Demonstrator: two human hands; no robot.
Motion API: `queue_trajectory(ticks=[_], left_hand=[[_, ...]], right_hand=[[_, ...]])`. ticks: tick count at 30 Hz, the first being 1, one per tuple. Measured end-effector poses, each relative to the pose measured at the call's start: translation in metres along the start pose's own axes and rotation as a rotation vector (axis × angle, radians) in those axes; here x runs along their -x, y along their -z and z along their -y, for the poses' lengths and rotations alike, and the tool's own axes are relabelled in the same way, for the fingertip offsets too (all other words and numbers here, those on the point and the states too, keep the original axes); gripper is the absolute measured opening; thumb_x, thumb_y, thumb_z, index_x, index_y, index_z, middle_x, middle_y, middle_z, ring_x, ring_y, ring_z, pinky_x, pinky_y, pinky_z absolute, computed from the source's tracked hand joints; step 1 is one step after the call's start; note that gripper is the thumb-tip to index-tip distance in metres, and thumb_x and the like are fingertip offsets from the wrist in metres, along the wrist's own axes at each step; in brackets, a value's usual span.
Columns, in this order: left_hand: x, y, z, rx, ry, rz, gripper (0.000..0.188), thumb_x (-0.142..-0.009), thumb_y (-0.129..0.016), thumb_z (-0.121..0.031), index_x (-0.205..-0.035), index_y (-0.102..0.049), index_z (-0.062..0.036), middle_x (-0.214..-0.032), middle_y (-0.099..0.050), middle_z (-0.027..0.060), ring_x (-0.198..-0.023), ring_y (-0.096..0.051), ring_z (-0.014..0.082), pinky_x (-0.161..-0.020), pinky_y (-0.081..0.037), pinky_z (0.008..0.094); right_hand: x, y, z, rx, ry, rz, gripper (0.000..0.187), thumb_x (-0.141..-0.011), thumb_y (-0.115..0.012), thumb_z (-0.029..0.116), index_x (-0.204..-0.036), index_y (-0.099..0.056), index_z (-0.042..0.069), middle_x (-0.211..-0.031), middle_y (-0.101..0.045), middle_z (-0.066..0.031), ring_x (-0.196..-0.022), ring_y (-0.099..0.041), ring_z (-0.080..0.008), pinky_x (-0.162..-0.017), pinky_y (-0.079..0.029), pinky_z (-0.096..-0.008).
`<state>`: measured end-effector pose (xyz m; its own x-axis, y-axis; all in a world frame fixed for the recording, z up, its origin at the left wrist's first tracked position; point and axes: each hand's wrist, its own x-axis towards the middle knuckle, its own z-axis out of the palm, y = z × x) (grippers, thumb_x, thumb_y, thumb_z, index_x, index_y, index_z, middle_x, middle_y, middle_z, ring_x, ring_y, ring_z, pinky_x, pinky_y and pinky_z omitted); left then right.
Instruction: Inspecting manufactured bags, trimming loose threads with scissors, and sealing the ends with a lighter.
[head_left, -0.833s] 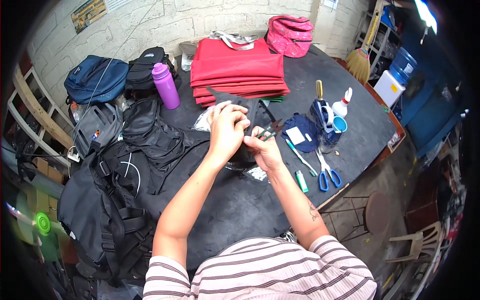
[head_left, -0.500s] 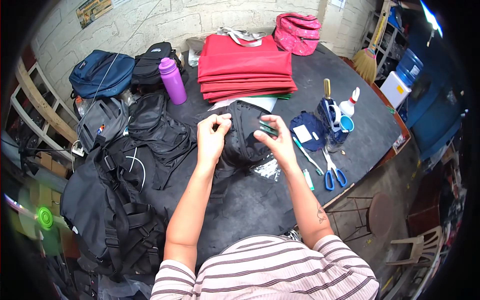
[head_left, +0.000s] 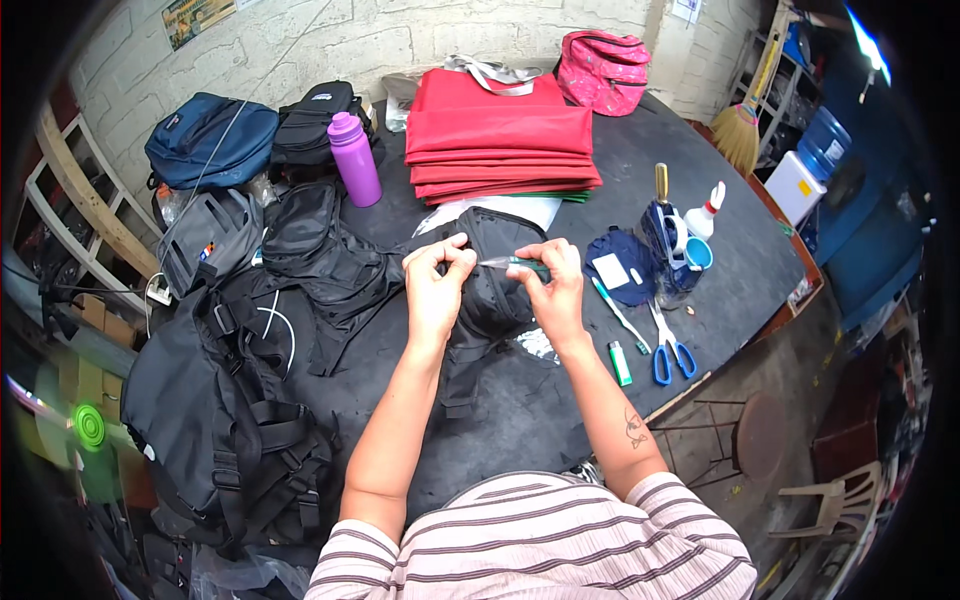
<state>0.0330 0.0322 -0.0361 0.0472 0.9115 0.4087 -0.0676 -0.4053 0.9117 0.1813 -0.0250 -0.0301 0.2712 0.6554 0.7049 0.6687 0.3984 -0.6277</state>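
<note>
A small black bag (head_left: pixel 500 230) stands on the dark table in front of me, under both hands. My left hand (head_left: pixel 436 290) is closed in a pinch at the bag's left upper edge; whatever lies between its fingertips is too small to make out. In my right hand (head_left: pixel 556 285) is a pair of thread snips (head_left: pixel 495 263) with a pointed metal tip and a green grip. Their tip points left, close to the left fingertips and over the bag's front.
Blue-handled scissors (head_left: pixel 670 350), a green lighter (head_left: pixel 620 364) and a toothbrush (head_left: pixel 622 315) lie at right, near a dark blue pouch (head_left: pixel 615 262). Folded red fabric bags (head_left: pixel 500 140) and a purple bottle (head_left: pixel 355 165) stand behind. Black backpacks (head_left: pixel 220 410) crowd the left.
My right hand has closed its fingers on the snips and turned their tip toward my left hand. The view has shifted slightly.
</note>
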Motion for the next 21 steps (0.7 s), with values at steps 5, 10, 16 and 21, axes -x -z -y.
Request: queue_trajectory(ticks=[5,10,16,21], left_hand=[[0.004,0.004,-0.021,0.269,0.099,0.049,0.016,-0.085,-0.058,-0.009,-0.072,-0.055,-0.0003,-0.094,-0.064,0.0132,-0.085,-0.056,0.015,-0.079,-0.042,0.0276],[0.022,0.0,-0.038,0.468,0.08,0.002,0.016,-0.091,-0.051,-0.016,-0.081,-0.05,-0.0035,-0.069,-0.06,0.0074,-0.052,-0.047,0.0045,-0.052,-0.037,0.0169],[0.035,0.018,-0.019,0.52,0.074,-0.375,0.007,-0.088,-0.05,-0.012,-0.085,-0.051,-0.0058,-0.075,-0.053,0.0024,-0.073,-0.051,0.0109,-0.08,-0.04,0.0257],[0.051,-0.001,-0.039,-0.27,-0.201,-0.064,0.036,-0.065,-0.074,-0.011,-0.092,-0.052,-0.0055,-0.106,-0.044,0.0092,-0.1,-0.045,0.0205,-0.088,-0.037,0.0322]], right_hand=[[0.004,-0.003,-0.012,-0.528,-0.43,0.028,0.021,-0.079,-0.066,0.013,-0.094,-0.057,0.003,-0.083,-0.055,-0.001,-0.08,-0.051,-0.0117,-0.071,-0.041,-0.0259],[0.01,0.006,0.011,-0.736,-0.528,0.316,0.031,-0.067,-0.075,0.004,-0.088,-0.052,0.005,-0.073,-0.049,0.0058,-0.069,-0.045,-0.003,-0.064,-0.038,-0.0185],[0.034,0.011,-0.034,-1.341,-0.685,0.122,0.022,-0.073,-0.067,-0.005,-0.076,-0.05,0.009,-0.058,-0.042,0.0094,-0.051,-0.039,-0.0024,-0.054,-0.034,-0.0184],[0.04,0.007,-0.025,-1.274,-0.775,0.223,0.01,-0.08,-0.066,0.01,-0.076,-0.056,0.009,-0.065,-0.052,0.005,-0.058,-0.046,-0.0057,-0.055,-0.037,-0.0215]])
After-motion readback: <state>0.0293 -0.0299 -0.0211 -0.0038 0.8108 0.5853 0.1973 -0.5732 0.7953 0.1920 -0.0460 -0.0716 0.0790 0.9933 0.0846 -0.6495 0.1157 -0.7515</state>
